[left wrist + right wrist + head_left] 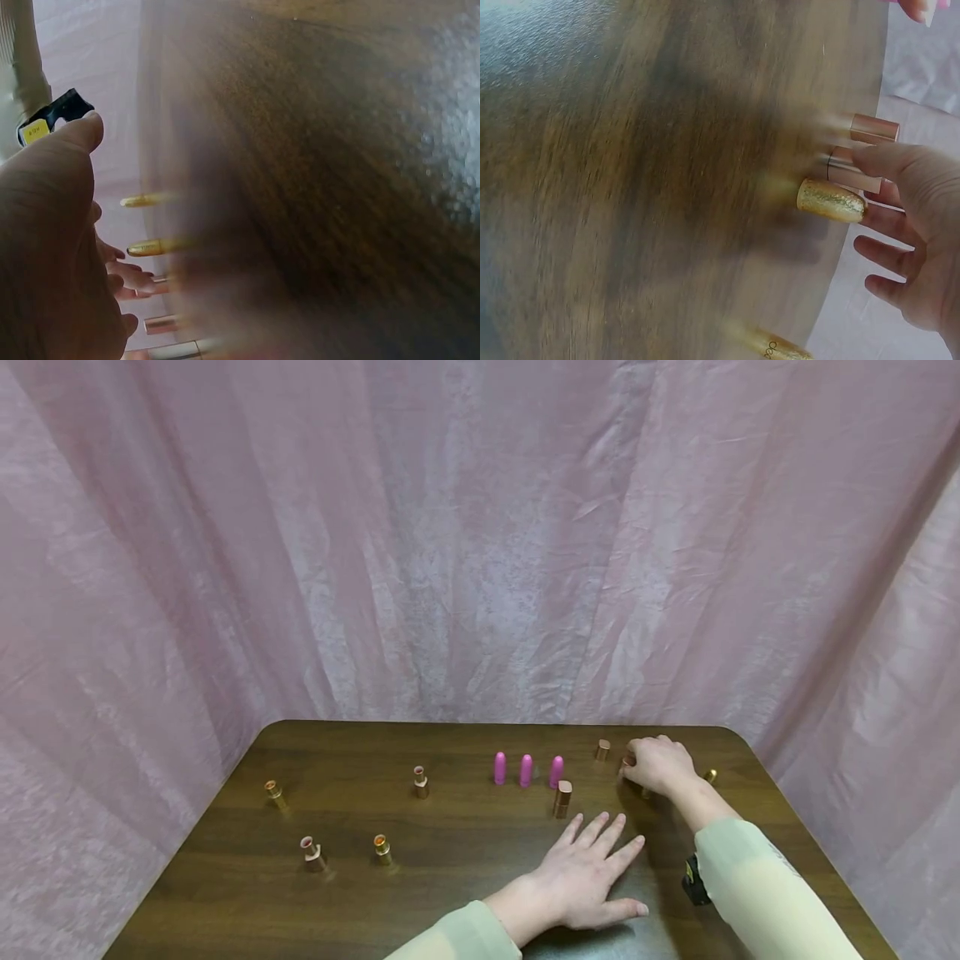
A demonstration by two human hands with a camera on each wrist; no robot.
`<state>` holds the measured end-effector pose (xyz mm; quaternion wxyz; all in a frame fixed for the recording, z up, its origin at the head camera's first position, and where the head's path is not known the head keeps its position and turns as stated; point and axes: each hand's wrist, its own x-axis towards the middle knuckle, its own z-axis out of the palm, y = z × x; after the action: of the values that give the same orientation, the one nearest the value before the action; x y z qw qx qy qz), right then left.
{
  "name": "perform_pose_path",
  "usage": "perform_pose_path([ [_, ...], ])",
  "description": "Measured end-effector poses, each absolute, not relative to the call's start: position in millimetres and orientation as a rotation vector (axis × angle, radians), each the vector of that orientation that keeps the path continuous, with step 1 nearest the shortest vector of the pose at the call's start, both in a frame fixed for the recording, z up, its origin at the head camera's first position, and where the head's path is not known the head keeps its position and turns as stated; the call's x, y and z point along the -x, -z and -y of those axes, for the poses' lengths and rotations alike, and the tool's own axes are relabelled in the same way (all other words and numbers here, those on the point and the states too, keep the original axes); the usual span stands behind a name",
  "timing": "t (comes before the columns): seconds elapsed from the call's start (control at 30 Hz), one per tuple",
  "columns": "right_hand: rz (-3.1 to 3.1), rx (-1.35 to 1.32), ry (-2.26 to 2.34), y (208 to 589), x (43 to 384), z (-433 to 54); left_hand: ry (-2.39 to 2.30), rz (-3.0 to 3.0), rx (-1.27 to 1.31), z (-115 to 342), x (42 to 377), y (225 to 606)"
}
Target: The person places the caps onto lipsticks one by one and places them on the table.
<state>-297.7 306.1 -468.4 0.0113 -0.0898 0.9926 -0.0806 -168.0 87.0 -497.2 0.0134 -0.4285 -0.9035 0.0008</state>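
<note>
At the back right, my right hand (660, 764) pinches a rose-gold lipstick cap (844, 169) between thumb and fingers, close over the table. Right beside it stands a rounded gold cap (831, 201). Another rose-gold cap (602, 750) is just left of that hand, and a second gold cap (711, 776) lies to the right, beyond the wrist. My left hand (581, 877) is palm down near the front of the table, fingers spread, holding nothing. Closest to its fingertips is a taller rose-gold lipstick piece (562, 797).
Three pink bullet-shaped pieces (526, 771) stand in a row at the back middle of the wooden table (247, 893). Uncapped tubes are spread over the left half: rose-gold ones (422, 783) and gold ones (383, 850). A pink curtain (480, 543) hangs behind.
</note>
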Motion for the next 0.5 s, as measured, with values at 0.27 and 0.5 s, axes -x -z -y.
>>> perform_pose_path([
  [0.27,-3.092,0.277,0.26,470.4,301.6,-306.3,-0.062,2.825,1.329,-87.3,166.7,498.3],
  [0.5,-3.106,0.317,0.264,472.3,301.5,-304.7,-0.066,2.807,1.341,-84.3,163.0,496.5],
])
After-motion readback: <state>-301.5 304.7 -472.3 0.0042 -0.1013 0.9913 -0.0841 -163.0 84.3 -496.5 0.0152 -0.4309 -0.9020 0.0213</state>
